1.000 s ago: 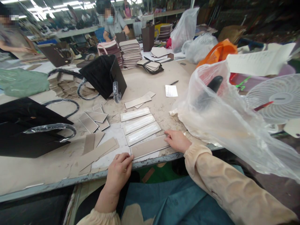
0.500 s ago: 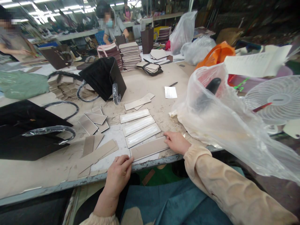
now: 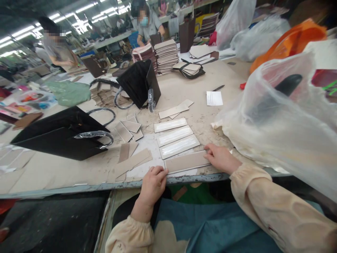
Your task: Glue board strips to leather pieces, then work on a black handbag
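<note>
A long beige strip [image 3: 186,162] with a dark edge lies flat near the table's front edge. My left hand [image 3: 153,184] pinches its left end, fingers closed. At the other end, my right hand [image 3: 220,158] grips the right corner between thumb and fingers. Just beyond it are several strips with glossy white strips on top, the nearest white-topped strip [image 3: 179,147] almost touching it. Loose beige strips [image 3: 134,162] overlap to the left, and small rectangular pieces [image 3: 129,128] lie in a heap behind them.
Two black bags with plastic-wrapped handles, one large black bag [image 3: 61,135] and a smaller black bag [image 3: 140,84], stand at left. A clear plastic bag [image 3: 265,112] bulges on the right. A pen [image 3: 218,88] and white paper [image 3: 214,98] lie farther back. Co-workers sit beyond.
My view has turned left, so the table and its things appear farther right. Both hands keep their hold on the ends of the beige strip, which stays in about the same place.
</note>
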The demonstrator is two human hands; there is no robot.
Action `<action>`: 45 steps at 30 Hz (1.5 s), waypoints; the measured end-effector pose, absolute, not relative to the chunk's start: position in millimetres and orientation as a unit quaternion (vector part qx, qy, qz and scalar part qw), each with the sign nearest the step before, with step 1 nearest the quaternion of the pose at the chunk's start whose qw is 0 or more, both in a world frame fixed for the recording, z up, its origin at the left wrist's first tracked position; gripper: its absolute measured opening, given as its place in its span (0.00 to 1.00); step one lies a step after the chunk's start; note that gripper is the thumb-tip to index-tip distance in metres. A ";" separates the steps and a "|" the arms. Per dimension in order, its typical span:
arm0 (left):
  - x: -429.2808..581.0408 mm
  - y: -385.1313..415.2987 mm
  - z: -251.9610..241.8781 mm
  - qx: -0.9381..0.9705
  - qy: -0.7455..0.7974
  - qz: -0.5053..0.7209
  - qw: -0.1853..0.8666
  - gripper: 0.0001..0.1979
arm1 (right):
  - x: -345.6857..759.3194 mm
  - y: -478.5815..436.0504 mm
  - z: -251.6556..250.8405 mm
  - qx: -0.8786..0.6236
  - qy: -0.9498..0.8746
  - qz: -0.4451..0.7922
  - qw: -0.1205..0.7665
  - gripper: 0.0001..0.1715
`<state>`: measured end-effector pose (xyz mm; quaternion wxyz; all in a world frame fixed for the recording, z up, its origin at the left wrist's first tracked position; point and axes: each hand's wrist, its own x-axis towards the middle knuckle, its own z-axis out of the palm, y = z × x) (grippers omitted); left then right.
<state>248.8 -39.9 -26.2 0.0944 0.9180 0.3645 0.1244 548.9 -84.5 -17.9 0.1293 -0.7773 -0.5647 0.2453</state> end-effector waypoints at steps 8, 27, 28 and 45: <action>250.1 -39.0 -24.1 0.916 0.362 0.135 0.105 0.12 | 546.9 -83.4 -10.3 -0.782 -0.562 0.244 0.116 0.13; 248.8 -38.6 -29.1 0.909 0.345 0.184 0.146 0.12 | 548.7 -82.4 -13.5 -0.778 -0.571 0.235 0.112 0.11; 248.8 -38.4 -29.8 0.908 0.343 0.188 0.150 0.12 | 548.8 -82.5 -13.9 -0.779 -0.571 0.235 0.114 0.11; 246.9 -33.2 -37.7 0.907 0.330 0.204 0.161 0.09 | 545.9 -81.4 -9.3 -0.796 -0.541 0.244 0.120 0.12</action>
